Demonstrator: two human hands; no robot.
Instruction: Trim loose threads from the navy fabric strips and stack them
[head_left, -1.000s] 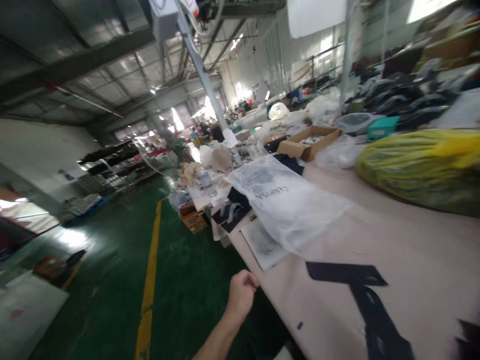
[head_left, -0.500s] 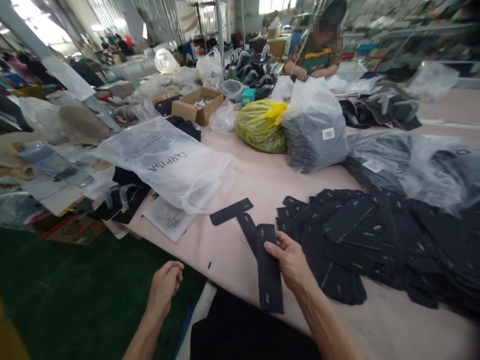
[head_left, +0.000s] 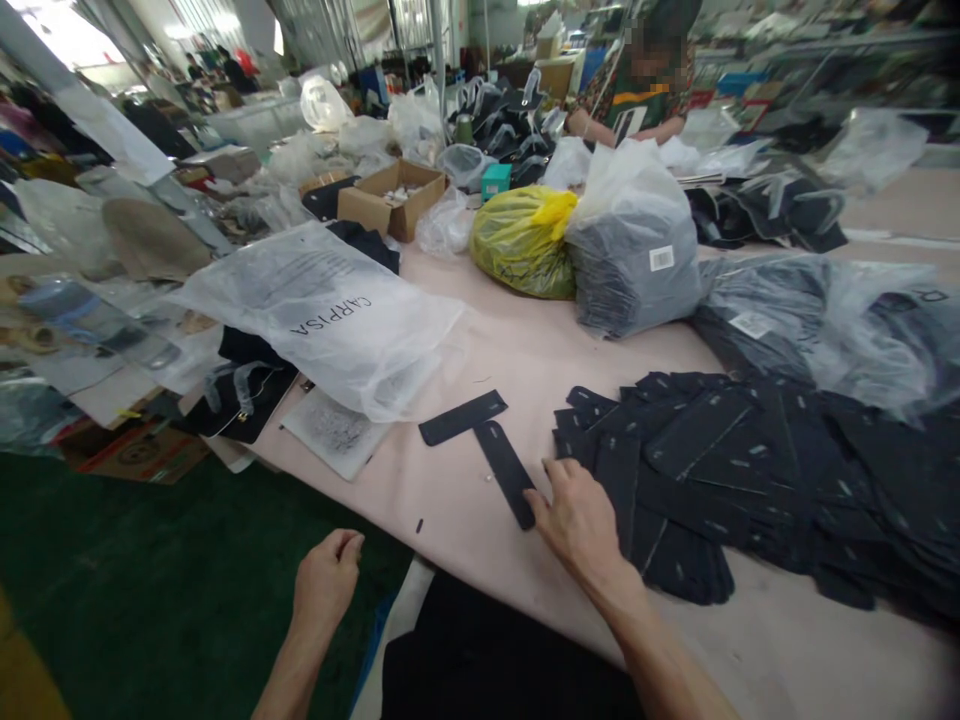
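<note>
Hands come first, low in the view: the left hand hangs off the table edge over the green floor, curled into a loose fist and holding nothing that shows. The right hand lies flat on the pink table, fingers spread, its fingertips touching the near end of a black strip while its palm side rests against the edge of the heap; it grips nothing. That strip lies at an angle, its far end meeting a second black strip so the two form a rough T. Just right of the hand spreads a big loose heap of black strips, overlapping in no order.

Judging by this, only two pieces are laid apart and nearly the whole heap is left.

Farther left lies a clear bag printed CARPISA. Beyond stand a yellow bag, a grey bagged bundle and an open cardboard box. At the far side another person works at the same table.
</note>
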